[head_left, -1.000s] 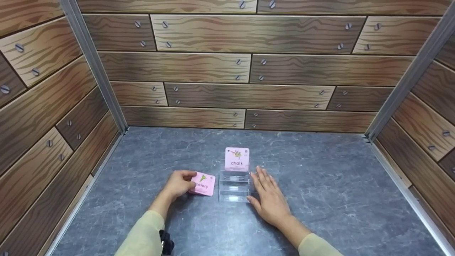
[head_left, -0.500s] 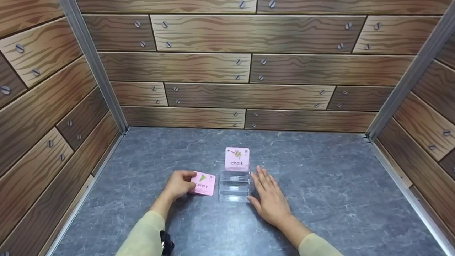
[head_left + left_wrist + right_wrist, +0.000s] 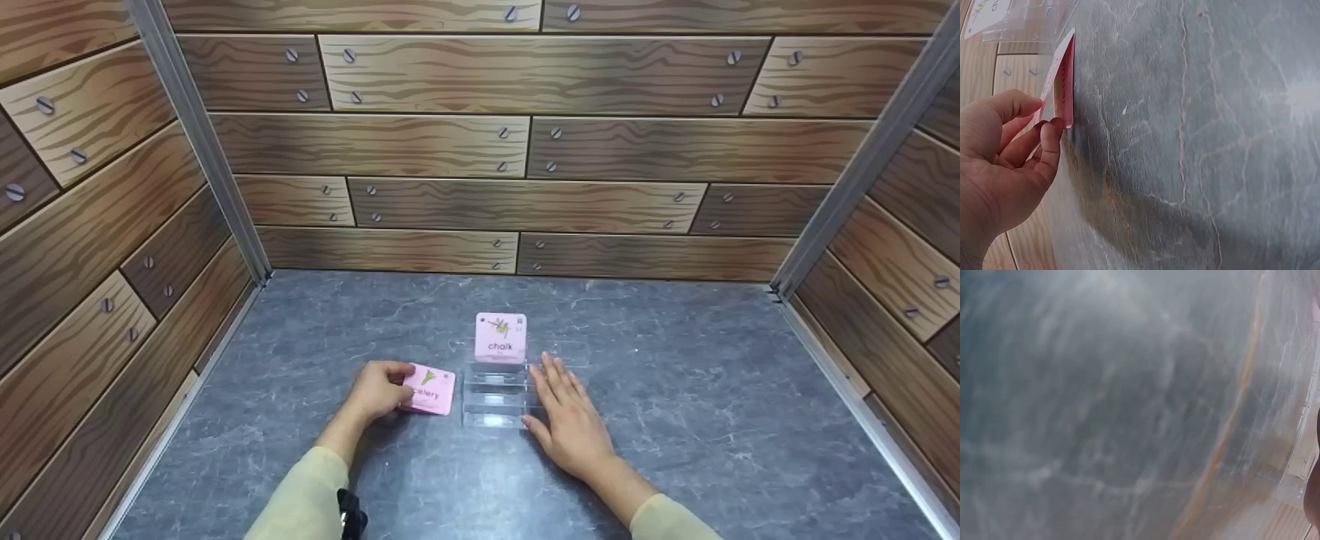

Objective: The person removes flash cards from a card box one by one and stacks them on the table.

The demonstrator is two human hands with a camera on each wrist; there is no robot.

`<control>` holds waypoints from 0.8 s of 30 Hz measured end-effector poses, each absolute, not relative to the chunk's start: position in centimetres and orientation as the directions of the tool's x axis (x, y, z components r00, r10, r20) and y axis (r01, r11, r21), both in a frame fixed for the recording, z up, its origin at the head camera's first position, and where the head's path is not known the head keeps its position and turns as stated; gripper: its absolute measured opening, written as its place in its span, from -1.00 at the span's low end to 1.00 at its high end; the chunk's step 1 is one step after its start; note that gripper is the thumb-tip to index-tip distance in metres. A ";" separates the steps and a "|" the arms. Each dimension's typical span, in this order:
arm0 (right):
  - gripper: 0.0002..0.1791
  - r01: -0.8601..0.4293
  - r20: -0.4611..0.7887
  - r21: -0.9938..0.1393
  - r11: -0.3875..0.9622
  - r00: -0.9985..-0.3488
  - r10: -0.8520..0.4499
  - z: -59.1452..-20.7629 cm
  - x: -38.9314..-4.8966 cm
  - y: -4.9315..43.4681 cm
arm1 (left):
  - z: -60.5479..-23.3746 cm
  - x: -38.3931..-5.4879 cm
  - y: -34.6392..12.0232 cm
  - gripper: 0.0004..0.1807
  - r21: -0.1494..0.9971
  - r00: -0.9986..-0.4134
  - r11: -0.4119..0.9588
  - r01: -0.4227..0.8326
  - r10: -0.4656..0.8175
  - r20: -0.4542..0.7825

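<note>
Left hand (image 3: 377, 391) pinching the celery card (image 3: 435, 388) beside a clear stand (image 3: 493, 400).
Thumb and fingers grip the card's left edge, presumably to leave its picture uncovered; what looks like a second card (image 3: 1068, 93) shows beneath. The chalk card (image 3: 500, 337) stands in the stand's rear tier, facing the person, seemingly for reading. The right hand (image 3: 571, 424), unclenched and grasping nothing, lies along the stand's right side, probably steadying it, and hides part of it. A plank-patterned wall (image 3: 896, 251) bounds the worktop (image 3: 712, 390).
</note>
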State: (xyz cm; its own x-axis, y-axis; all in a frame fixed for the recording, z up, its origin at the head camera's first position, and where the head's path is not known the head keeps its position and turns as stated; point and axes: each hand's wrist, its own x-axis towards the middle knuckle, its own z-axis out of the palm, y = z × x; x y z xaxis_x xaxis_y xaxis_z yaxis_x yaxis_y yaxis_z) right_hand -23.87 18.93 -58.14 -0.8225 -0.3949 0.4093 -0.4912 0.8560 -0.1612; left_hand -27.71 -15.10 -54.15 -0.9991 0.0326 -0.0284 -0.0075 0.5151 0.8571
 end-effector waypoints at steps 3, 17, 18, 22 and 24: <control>-0.12 -0.494 0.415 -0.157 0.855 -0.819 -0.397 -58.1 -23.9 18.9 | -54.1 -27.7 -15.2 -0.51 0.849 -0.999 0.528 -0.007 0.029 -0.026; -0.12 -0.491 0.420 -0.175 0.853 -0.821 -0.386 -58.2 -23.9 18.9 | -54.3 -27.9 -15.9 -0.53 0.837 -1.000 0.548 -0.004 0.017 -0.017; -0.12 -0.491 0.422 -0.177 0.853 -0.821 -0.384 -58.2 -23.9 18.9 | -54.4 -27.9 -15.9 -0.54 0.834 -1.000 0.551 -0.003 0.017 -0.015; -0.12 -0.484 0.409 -0.180 0.857 -0.829 -0.382 -58.3 -23.9 18.9 | -54.4 -27.9 -16.0 -0.56 0.832 -1.000 0.554 -0.010 0.014 -0.021; -0.12 -0.479 0.394 -0.181 0.859 -0.836 -0.383 -58.2 -23.9 18.9 | -54.4 -27.9 -16.1 -0.56 0.834 -1.000 0.552 -0.007 0.014 -0.017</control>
State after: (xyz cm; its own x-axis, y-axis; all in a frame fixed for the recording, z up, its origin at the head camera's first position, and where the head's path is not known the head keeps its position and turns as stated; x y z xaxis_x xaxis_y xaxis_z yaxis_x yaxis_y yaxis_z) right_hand -23.92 18.86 -58.21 -0.8355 -0.3834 0.3936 -0.4794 0.8586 -0.1815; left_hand -27.87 -16.07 -54.40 -0.9997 0.0143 -0.0173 -0.0066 0.5518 0.8339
